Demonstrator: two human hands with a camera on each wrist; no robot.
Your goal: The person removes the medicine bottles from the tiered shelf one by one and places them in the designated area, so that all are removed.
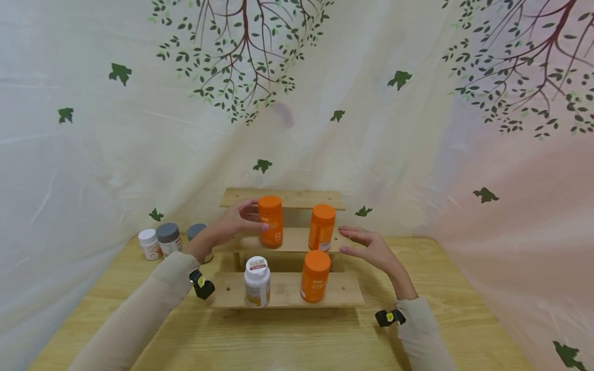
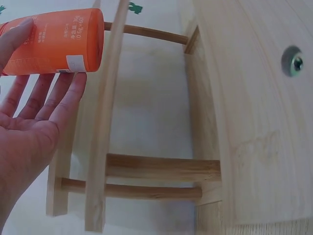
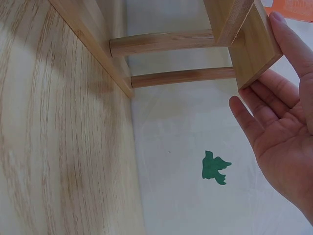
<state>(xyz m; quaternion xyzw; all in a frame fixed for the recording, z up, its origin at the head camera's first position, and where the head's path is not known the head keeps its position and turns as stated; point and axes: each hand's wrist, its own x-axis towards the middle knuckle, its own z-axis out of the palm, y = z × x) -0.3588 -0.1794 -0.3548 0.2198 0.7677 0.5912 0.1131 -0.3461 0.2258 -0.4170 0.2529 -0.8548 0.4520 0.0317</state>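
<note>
My left hand (image 1: 234, 222) holds an orange bottle (image 1: 271, 221) at the left of the middle shelf. In the left wrist view, the thumb lies across the front of this orange bottle (image 2: 63, 41) and the fingers are behind it; whether its base touches the shelf I cannot tell. A second orange bottle (image 1: 322, 228) stands on the right part of the middle shelf (image 1: 297, 239). Beside that shelf's right end is my right hand (image 1: 368, 247), fingers extended and holding nothing. The right wrist view shows the hand (image 3: 288, 132) close around the shelf end (image 3: 257, 46).
On the bottom shelf (image 1: 285, 293) stand a white bottle (image 1: 257, 283) and another orange bottle (image 1: 315, 278). The top shelf (image 1: 297, 198) is behind. At the table's left rear are a small white bottle (image 1: 150, 245) and two grey-lidded jars, one (image 1: 169, 239) partly overlapped. A printed curtain (image 1: 352, 154) hangs behind.
</note>
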